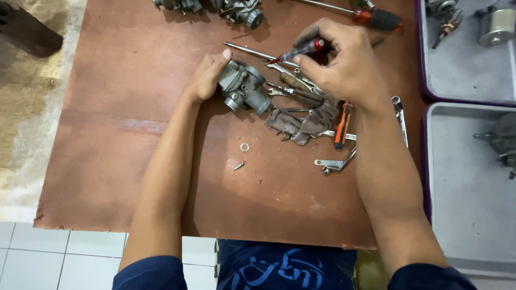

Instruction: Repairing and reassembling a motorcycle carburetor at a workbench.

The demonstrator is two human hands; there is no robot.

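Left hand (207, 75) clasps the carburetor (244, 87) on the counter (123, 134). Right hand (344, 64), just right of the carburetor, pinches a small red-handled screwdriver (301, 51). A rag (303, 123) and wrenches (293, 88) lie beside the carburetor; a washer (244, 147) below it.

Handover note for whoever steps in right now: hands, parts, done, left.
Left hand: steadies the grey carburetor on the brown board.
Right hand: grip on a small red-handled screwdriver, tip pointing toward the carburetor, not on it.
Done: a washer and small screw lie loose near the carburetor.
Left: carburetor body looks otherwise assembled.
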